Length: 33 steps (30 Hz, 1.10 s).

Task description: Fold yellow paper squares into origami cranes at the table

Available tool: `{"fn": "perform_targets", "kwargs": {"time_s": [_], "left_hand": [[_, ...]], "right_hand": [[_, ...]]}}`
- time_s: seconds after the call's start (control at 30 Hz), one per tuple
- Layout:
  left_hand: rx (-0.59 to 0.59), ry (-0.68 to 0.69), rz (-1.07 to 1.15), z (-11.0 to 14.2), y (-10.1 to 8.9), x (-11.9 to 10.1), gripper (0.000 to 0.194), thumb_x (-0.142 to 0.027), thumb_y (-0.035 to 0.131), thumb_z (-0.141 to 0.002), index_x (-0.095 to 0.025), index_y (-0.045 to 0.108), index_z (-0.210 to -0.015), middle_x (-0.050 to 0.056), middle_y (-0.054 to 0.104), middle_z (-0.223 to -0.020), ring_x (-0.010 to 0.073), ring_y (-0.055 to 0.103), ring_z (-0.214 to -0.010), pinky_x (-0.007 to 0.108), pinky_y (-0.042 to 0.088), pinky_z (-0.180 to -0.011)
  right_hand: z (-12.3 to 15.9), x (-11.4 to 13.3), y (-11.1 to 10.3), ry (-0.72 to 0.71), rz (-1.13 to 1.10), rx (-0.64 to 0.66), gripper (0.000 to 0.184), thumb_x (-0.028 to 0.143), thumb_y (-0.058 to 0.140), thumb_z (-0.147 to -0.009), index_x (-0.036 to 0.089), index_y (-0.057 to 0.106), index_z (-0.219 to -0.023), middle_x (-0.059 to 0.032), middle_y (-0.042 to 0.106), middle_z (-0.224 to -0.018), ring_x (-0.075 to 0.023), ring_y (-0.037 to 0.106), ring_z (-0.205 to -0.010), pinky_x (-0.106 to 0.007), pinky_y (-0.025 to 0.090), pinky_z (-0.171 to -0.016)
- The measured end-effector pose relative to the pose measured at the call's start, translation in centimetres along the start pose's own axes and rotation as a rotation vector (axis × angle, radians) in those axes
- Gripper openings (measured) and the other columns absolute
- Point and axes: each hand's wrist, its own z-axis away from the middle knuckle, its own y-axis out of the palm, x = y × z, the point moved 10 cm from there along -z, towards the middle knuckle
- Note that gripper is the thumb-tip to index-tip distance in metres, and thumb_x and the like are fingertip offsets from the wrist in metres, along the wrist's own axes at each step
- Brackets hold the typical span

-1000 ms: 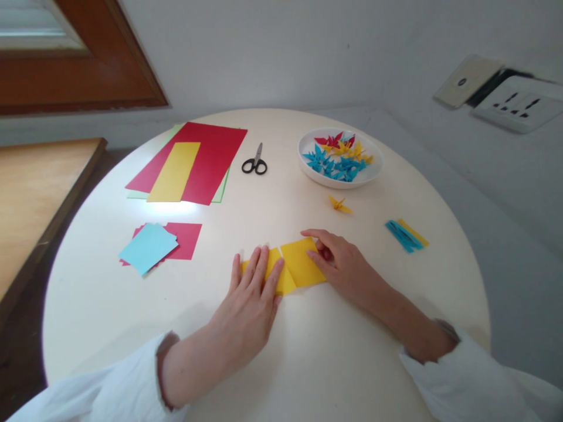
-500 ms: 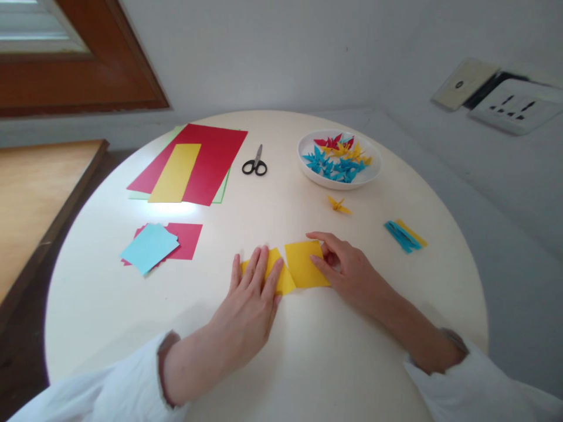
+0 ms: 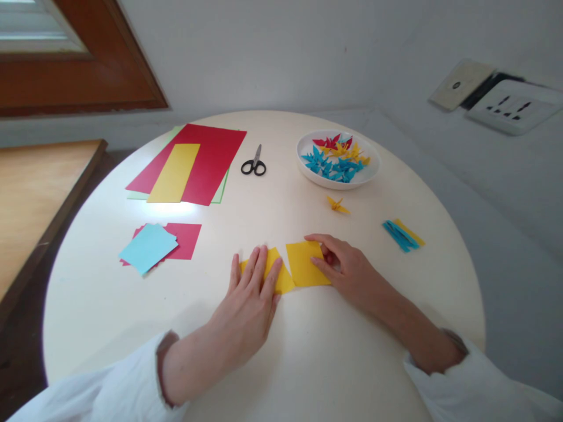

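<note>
My left hand (image 3: pixel 248 293) lies with fingers outstretched over a yellow paper piece (image 3: pixel 284 278), holding it flat to the white table. Most of that piece is under the fingers. To its right is a yellow paper square (image 3: pixel 303 264), its right edge pinched between the thumb and fingers of my right hand (image 3: pixel 343 261). A narrow V-shaped gap parts the two at the top. Near the bottom their edges meet; I cannot tell whether they are still joined there. A yellow origami crane (image 3: pixel 338 205) rests beyond my right hand.
A white dish (image 3: pixel 338 186) holds several red, yellow and blue cranes. Scissors (image 3: pixel 254 166) lie left of it. Red sheet (image 3: pixel 215 158) with a yellow strip (image 3: pixel 173 173) lies back left, light-blue squares (image 3: pixel 149 249) nearer. Blue and yellow paper strips (image 3: pixel 401 235) lie right.
The gap between the two yellow pieces is slightly wider, reaching further down, as the right square has turned a little away. My left hand stays in place. The view has shifted slightly.
</note>
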Motion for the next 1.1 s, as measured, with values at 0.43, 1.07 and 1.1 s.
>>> {"fn": "perform_targets", "kwargs": {"time_s": [0.43, 1.07, 1.1], "left_hand": [[0.005, 0.006, -0.013, 0.0, 0.0, 0.0, 0.048, -0.025, 0.029, -0.091, -0.007, 0.032, -0.135, 0.024, 0.033, -0.14, 0.0344, 0.024, -0.133, 0.058, 0.025, -0.102], [-0.069, -0.079, 0.397, -1.5, -2.8, 2.4, 0.033, -0.022, 0.037, -0.086, -0.014, 0.045, -0.118, 0.016, 0.05, -0.123, 0.0257, 0.045, -0.115, 0.048, 0.039, -0.097], [-0.099, -0.11, 0.438, -1.6, -3.0, 3.1, 0.032, -0.022, 0.036, -0.087, -0.015, 0.044, -0.116, 0.016, 0.051, -0.121, 0.0246, 0.047, -0.113, 0.046, 0.04, -0.095]], "right_hand": [[-0.1, 0.0, 0.1, -0.038, 0.02, 0.022, 0.029, 0.018, 0.045, -0.081, 0.022, 0.056, -0.107, -0.0045, 0.065, -0.089, -0.0165, 0.059, -0.075, -0.031, 0.047, -0.071], [-0.8, -2.0, -3.0, 0.069, -0.219, -0.335, 0.024, 0.031, 0.05, -0.08, 0.016, 0.067, -0.087, -0.0068, 0.069, -0.086, -0.0164, 0.06, -0.072, -0.029, 0.047, -0.064], [-0.9, -1.9, -3.0, 0.064, -0.238, -0.346, 0.025, 0.031, 0.049, -0.08, 0.016, 0.067, -0.089, -0.0075, 0.069, -0.091, -0.0171, 0.061, -0.077, -0.029, 0.048, -0.067]]}}
